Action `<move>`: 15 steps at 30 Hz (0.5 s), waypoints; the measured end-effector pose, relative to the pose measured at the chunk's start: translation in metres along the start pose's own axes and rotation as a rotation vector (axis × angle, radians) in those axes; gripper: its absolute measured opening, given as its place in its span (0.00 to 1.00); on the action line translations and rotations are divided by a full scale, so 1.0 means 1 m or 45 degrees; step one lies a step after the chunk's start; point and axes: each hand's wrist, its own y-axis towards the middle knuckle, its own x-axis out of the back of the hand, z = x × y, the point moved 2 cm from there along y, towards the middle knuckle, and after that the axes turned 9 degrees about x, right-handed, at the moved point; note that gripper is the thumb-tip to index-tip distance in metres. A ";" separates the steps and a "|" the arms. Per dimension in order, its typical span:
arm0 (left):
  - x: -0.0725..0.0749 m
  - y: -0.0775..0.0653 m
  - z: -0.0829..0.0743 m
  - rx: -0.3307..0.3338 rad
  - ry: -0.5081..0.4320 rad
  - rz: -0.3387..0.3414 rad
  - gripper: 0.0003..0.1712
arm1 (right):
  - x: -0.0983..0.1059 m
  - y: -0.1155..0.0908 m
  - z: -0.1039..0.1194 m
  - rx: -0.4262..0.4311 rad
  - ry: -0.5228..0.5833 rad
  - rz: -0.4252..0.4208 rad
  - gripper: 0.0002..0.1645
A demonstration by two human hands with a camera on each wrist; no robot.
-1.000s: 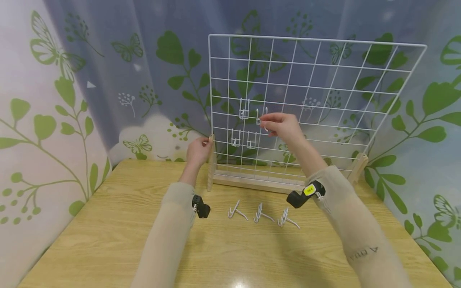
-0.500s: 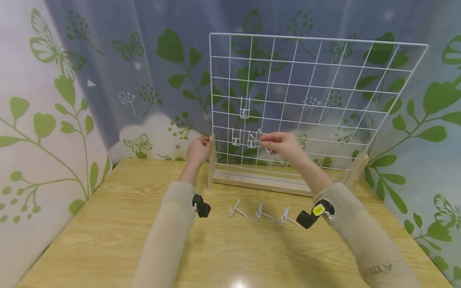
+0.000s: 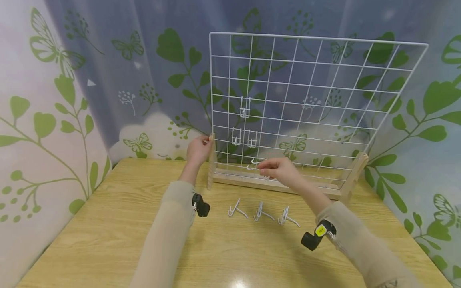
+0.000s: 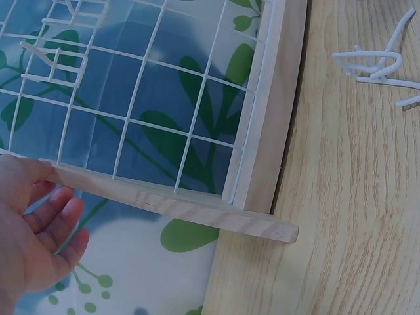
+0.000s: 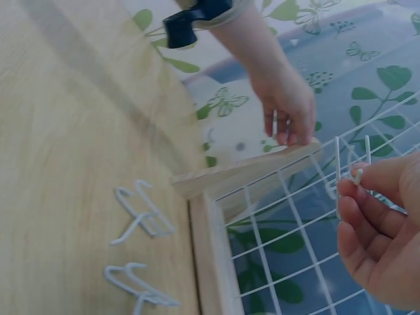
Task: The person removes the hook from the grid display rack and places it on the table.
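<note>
A white wire grid panel point(image 3: 288, 84) stands upright in a wooden base point(image 3: 248, 182). My left hand point(image 3: 199, 151) pinches the top of the base's left wooden upright point(image 4: 157, 205) between thumb and forefinger, the other fingers loosely bent in the left wrist view. Between the thumb and fingers of my right hand point(image 3: 280, 171) is a white wire hook point(image 5: 354, 172), its two prongs pointing left in the head view. That hand is in front of the grid's lower part, low over the base. Several similar hooks, among them an upper hook point(image 3: 245, 112), hang on the grid's left side.
Three loose white hooks lie in a row on the wooden table point(image 3: 108, 224): a left hook point(image 3: 237, 209), a middle hook point(image 3: 263, 212) and a right hook point(image 3: 288, 218). A curtain point(image 3: 144, 80) with leaf and butterfly prints hangs behind the grid.
My right hand has come down from mid-grid to near the base, carrying the hook away from the wires; the hook has turned to point left. My left hand stays at the upright.
</note>
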 end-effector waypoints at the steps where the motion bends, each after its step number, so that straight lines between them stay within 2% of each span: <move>1: 0.000 0.000 0.000 0.002 -0.001 0.003 0.19 | -0.002 -0.001 -0.002 0.000 0.000 0.002 0.18; 7: -0.001 -0.001 0.001 0.006 -0.008 0.020 0.19 | -0.016 -0.008 -0.012 -0.019 0.031 0.017 0.16; 15: 0.000 -0.001 0.000 -0.007 -0.021 0.017 0.19 | -0.036 -0.018 -0.021 0.007 0.034 0.113 0.11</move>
